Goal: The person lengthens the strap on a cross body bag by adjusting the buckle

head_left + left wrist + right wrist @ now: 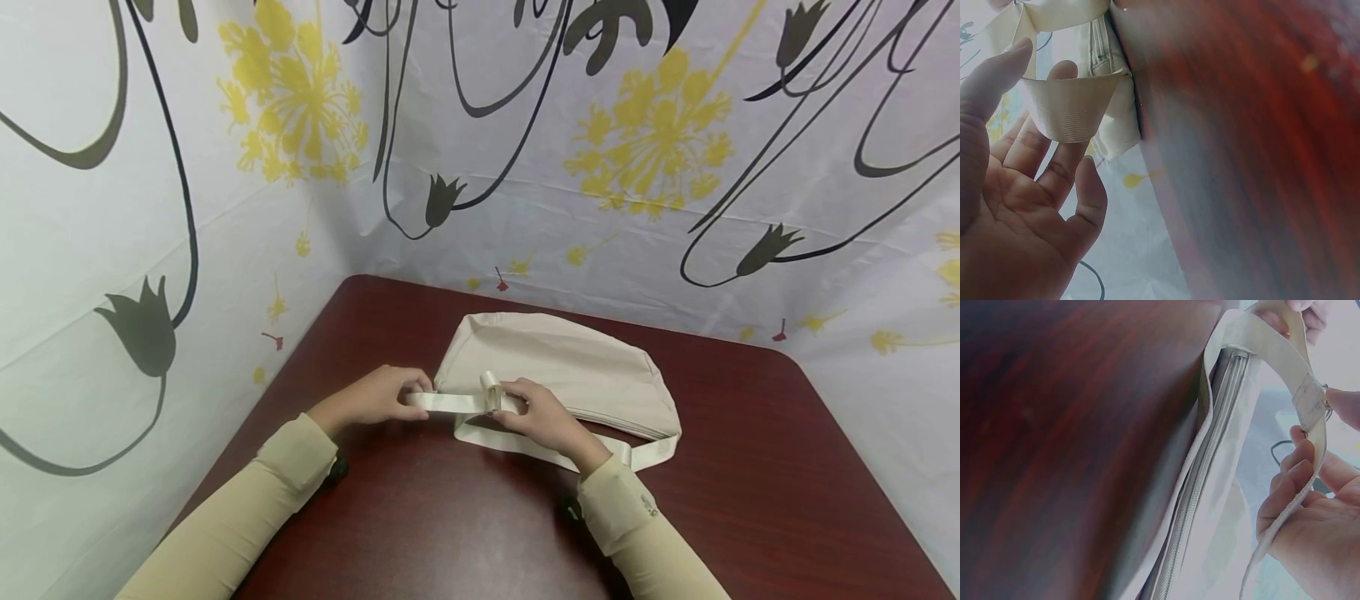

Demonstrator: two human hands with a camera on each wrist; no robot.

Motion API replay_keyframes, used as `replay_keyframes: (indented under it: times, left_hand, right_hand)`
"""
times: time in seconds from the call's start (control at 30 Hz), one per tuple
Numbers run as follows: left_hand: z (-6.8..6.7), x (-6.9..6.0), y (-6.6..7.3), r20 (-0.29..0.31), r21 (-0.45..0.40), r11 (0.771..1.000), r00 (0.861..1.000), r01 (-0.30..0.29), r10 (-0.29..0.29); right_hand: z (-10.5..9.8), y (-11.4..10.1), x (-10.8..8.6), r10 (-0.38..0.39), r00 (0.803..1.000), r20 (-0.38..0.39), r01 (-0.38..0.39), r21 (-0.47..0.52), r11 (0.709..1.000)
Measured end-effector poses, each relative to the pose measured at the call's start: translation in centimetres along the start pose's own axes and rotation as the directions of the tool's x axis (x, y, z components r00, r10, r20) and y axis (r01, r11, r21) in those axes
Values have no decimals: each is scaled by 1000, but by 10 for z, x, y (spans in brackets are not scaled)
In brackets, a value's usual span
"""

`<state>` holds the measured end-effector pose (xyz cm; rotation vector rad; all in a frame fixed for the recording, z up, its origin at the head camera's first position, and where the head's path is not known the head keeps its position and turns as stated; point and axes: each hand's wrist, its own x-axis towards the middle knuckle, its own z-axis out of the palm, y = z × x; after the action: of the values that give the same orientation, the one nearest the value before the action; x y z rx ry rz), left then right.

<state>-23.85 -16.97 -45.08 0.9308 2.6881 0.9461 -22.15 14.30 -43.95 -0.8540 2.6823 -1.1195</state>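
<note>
A cream fabric bag [555, 358] lies on the table with its zipper [1210, 440] along the near side. My left hand [386, 393] holds a loop of the bag's strap [450, 403] at the left; in the left wrist view, the fingers pass behind the webbing [1072, 106] and the thumb is at its upper edge. My right hand [542, 417] pinches the strap beside a small metal adjuster [1327, 403], mostly hidden by the thumb. A short piece of webbing [491, 385] stands up there. The rest of the strap hangs along the bag's near side.
The dark red wooden table [420, 517] carries the bag near its far edge. White fabric with flower prints [480, 167] hangs behind and at the sides.
</note>
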Motion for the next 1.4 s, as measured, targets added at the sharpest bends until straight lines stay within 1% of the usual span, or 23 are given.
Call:
replay_keyframes:
  times: [0.33,0.5,0.87,1.07,1.17,1.4]
  left_hand:
    - [0,0,-1,8,-3,1000,1000,6,-6]
    - [0,-1,-2,6,-1,1000,1000,-4,4]
    - [0,0,0,18,0,1000,1000,26,-26]
    - [-1,0,0,14,3,1000,1000,18,-18]
    - [0,1,0,17,5,1000,999,27,-27]
    - [0,1,-1,24,7,1000,999,21,-22]
  right_hand:
    - [0,2,-2,6,1000,0,-6,14,1000]
    - [0,4,-3,9,1000,-4,-9,12,1000]
    - [-4,8,-6,10,1000,-8,-10,29,1000]
    - [-5,9,-6,4,1000,-4,-4,29,1000]
    - [-6,9,-6,11,1000,0,-11,34,999]
    - [-7,9,-6,20,1000,6,-20,47,999]
